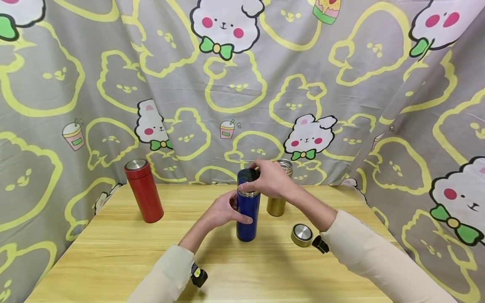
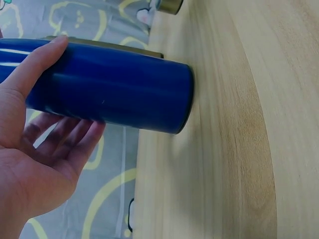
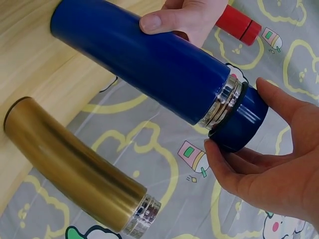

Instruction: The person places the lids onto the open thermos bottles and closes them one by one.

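Left hand [image 1: 221,211] gripped the blue flask [image 1: 248,208], upright at mid-table, thumb and fingers on opposite sides; right hand [image 1: 270,179] pinched the blue lid [image 3: 244,122] between thumb and fingers at its mouth, silver neck [image 3: 219,104] showing. Gold flask [image 1: 276,208] stood uncapped, right and farther; gold lid [image 1: 302,235] lay nearer right, red flask [image 1: 145,191] far left.

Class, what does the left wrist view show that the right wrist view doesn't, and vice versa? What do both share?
Only the left wrist view shows the gold lid.
Only the right wrist view shows the red bottle and the right hand gripping the blue lid.
Both show the blue bottle, left hand, gold bottle, table and patterned curtain.
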Demonstrator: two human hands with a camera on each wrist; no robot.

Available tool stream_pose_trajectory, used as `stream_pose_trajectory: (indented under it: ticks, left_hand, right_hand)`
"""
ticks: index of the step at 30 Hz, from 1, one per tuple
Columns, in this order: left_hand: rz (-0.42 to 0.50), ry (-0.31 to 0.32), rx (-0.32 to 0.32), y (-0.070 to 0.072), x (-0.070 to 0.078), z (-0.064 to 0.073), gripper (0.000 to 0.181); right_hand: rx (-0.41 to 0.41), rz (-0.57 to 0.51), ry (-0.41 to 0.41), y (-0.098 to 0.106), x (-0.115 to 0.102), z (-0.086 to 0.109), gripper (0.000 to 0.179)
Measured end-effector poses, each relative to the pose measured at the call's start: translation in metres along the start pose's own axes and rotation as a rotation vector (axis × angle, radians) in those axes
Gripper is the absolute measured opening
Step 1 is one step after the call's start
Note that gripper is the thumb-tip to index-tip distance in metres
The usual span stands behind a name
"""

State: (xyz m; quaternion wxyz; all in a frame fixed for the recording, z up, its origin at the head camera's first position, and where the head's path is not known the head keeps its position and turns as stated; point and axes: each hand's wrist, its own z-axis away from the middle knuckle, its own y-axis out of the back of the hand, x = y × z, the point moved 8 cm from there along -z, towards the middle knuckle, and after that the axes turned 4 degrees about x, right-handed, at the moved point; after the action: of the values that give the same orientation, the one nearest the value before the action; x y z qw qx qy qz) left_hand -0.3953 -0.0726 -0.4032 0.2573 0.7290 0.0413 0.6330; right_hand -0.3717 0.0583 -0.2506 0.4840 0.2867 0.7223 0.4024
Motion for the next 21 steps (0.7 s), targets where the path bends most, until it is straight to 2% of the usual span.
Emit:
stream_pose_trajectory:
  ticks: [10,21]
  left_hand:
    - [-0.005,-0.011,0.011,-0.0004,-0.0011,-0.0005,0.080]
    - [-0.001,-0.019,0.013,-0.0008,-0.0012,-0.0017,0.079]
  right_hand:
    - [-0.025,0.004,-0.003,-0.0045,0.0023,0.0030,0.070]
    - [-0.006,0.018,0.019,-0.0075,0.0049,0.0044,0.071]
